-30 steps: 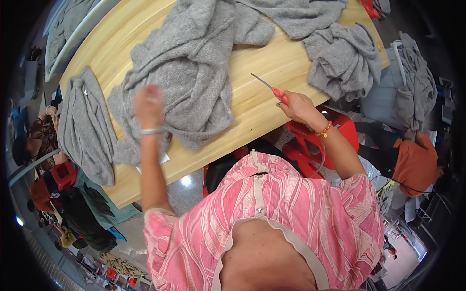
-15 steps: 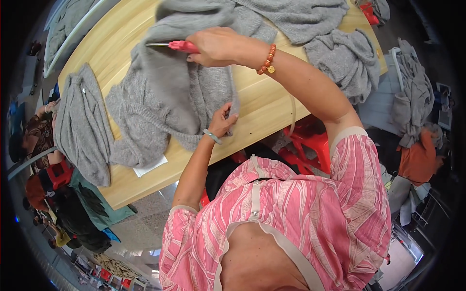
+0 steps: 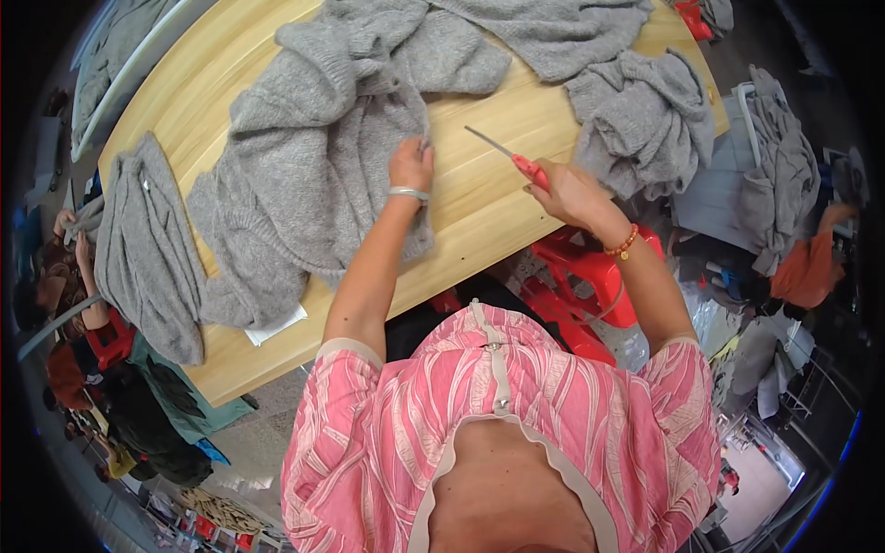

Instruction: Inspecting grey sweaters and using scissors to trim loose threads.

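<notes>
A grey knitted sweater [image 3: 304,175] lies spread and bunched on the wooden table in front of me. My left hand [image 3: 411,166] is closed at its right edge, the fingertips pinching the knit. To the right, over bare wood, my right hand [image 3: 573,194] is wrapped round the red handle of a pair of scissors [image 3: 529,171]. Their slim metal blades point up and to the left, apart from the cloth. My fingers hide part of the handle.
More grey knitwear lies on the table [image 3: 479,198]: a long folded piece [image 3: 147,249] at left, a crumpled heap [image 3: 645,120] at right, others at the far side. White paper [image 3: 277,325] sticks out under the sweater. Red stools [image 3: 590,267] stand below the edge; other people work at left.
My right hand with the scissors has come back from over the sweater towards the right and nearer me. The raised cloth has settled, and my left hand has moved farther up its edge.
</notes>
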`<state>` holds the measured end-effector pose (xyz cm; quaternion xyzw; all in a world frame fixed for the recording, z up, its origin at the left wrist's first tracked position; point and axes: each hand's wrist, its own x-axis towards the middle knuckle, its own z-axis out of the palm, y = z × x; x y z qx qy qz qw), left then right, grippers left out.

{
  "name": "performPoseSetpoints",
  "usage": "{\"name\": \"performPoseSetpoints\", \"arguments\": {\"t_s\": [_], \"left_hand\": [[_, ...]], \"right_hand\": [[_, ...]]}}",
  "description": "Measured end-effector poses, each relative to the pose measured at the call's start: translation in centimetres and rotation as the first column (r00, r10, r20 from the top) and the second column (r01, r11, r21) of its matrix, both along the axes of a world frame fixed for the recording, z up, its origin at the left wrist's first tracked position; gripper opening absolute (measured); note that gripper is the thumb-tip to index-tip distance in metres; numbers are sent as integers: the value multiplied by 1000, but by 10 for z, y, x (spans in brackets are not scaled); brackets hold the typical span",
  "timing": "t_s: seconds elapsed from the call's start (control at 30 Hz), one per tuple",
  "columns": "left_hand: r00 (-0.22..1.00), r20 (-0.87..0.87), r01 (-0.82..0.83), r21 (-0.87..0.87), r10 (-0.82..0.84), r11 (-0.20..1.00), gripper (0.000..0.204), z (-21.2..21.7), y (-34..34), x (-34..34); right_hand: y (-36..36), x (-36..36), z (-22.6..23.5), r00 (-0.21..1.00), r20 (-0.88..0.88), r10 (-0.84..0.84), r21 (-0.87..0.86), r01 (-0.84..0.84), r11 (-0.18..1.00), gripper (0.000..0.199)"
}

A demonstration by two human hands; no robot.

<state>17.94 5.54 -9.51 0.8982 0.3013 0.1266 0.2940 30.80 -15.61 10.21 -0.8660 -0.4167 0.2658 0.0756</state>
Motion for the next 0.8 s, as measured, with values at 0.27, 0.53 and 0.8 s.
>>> {"name": "performPoseSetpoints", "arguments": {"t_s": [0.27, 0.53, 0.8], "left_hand": [[784, 188, 262, -964, 592, -40, 14, -8, 8, -17], [949, 69, -99, -861, 306, 499, 36, 11, 6, -43], [965, -261, 31, 234, 32, 972, 62, 72, -48, -121]], "right_hand": [[-8, -28, 12, 932, -294, 213, -191, -275, 942, 25], [-21, -27, 2, 990, -122, 69, 74, -60, 995, 26], [-40, -26, -4, 989, -132, 66, 68, -58, 996, 24]]}}
